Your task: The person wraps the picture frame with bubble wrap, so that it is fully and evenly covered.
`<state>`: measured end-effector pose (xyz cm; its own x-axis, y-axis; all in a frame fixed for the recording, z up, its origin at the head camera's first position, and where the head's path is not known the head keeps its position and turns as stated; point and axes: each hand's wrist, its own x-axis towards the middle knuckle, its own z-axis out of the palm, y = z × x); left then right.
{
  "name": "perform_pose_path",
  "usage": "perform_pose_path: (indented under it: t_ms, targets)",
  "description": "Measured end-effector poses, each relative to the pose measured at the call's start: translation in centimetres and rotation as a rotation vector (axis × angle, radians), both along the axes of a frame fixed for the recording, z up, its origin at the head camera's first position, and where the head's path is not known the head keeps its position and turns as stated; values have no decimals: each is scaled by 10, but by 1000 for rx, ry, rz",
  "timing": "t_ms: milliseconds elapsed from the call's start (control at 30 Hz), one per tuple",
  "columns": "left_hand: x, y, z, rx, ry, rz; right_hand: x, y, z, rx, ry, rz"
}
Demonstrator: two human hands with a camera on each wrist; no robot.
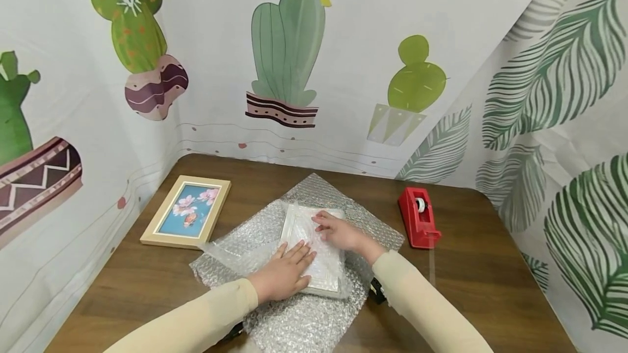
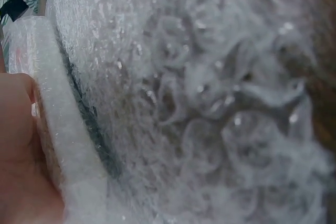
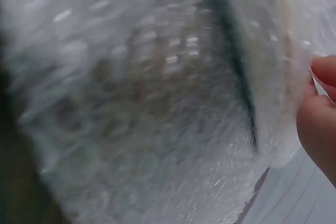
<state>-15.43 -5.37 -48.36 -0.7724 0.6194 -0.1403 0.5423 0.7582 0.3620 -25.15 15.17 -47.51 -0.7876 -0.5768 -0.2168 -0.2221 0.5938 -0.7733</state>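
Observation:
A white picture frame (image 1: 321,282), overlaid with clear bubble wrap, lies on a larger bubble wrap sheet (image 1: 299,326) turned cornerwise on the table. My left hand (image 1: 284,274) rests on the frame's left side with its fingers spread and straight, pressing the film over it. Across the upper right part of the frame lies my right hand (image 1: 338,231), its loosely bent fingers touching the wrapped surface. In the left wrist view the frame's wrapped side (image 2: 68,124) shows beside the palm. The right wrist view has the thumb and a finger right at the wrapped edge (image 3: 268,77).
A second picture frame (image 1: 223,200), with a light wood border and a flower picture, lies at the left. At the right stands a red tape dispenser (image 1: 417,225), a strip of tape hanging from its front. A patterned cloth (image 1: 343,70) hangs behind the wooden table (image 1: 471,266).

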Motion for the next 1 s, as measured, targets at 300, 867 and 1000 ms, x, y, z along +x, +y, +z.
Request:
perform_pose_path:
  t_ms: [300,867,1000]
  targets:
    - [2,5,-1,-29,27,-1,22,2,-6,314,543,81]
    - [-1,5,-11,-55,82,-21,33,-6,-23,565,477,57]
    - [-2,1,-12,-20,130,-25,33,-16,-22,593,472,22]
